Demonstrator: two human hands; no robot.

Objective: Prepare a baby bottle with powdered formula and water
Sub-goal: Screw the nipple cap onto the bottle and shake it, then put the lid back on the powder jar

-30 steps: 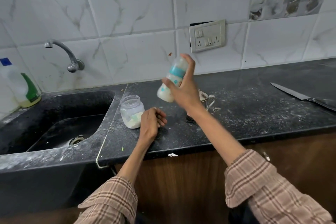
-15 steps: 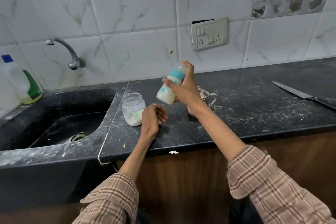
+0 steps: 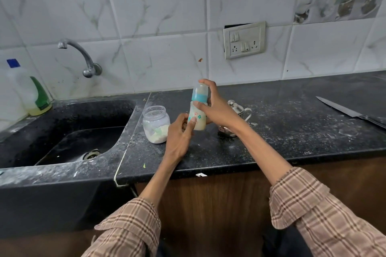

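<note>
Right hand point(image 3: 217, 108) fingers grip the capped bottle point(image 3: 198, 110) upright beside the jar point(image 3: 156, 124); left hand point(image 3: 179, 133) fingers pinch its base, likely steadying it.

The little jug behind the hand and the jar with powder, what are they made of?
The little jug looks like shiny metal, probably steel: it is silver and mirrors the light. The jar looks like clear plastic, though it could be glass: you can see the pale powder through its slightly cloudy wall.
</note>
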